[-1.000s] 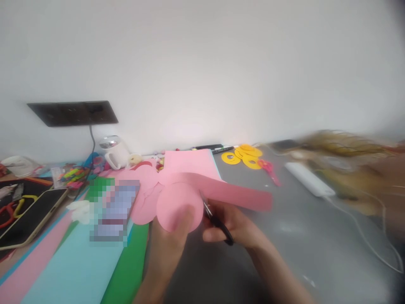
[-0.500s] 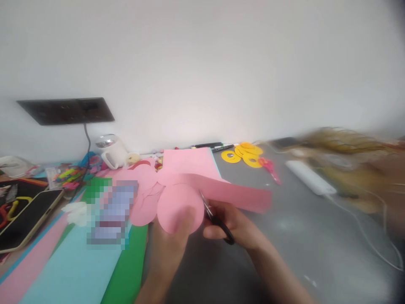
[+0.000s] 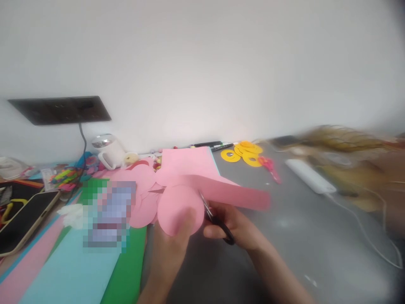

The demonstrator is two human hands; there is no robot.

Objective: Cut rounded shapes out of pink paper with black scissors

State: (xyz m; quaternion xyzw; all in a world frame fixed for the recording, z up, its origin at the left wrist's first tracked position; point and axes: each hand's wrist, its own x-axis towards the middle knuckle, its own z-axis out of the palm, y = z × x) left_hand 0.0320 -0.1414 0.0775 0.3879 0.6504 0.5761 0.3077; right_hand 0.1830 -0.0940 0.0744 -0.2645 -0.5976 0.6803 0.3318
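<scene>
Left fingers (image 3: 188,220) pinch a pink disc (image 3: 177,203), right fingers (image 3: 212,232) grip scissors (image 3: 218,221) at its edge, grey tabletop (image 3: 294,249) spreading rightward.

Free room for your right hand (image 3: 234,220): grey tabletop (image 3: 332,249), lower right of frame. Obstacles to you: pink paper strip (image 3: 240,195), right of centre, crossing ahead of that hand; pink scissors (image 3: 268,167), beyond; white corded bar (image 3: 310,176), right; smartphone (image 3: 28,219), far left.

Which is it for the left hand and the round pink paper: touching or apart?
Touching. The head view shows the left hand gripping the lower edge of the round pink paper, thumb lying over its face.
</scene>
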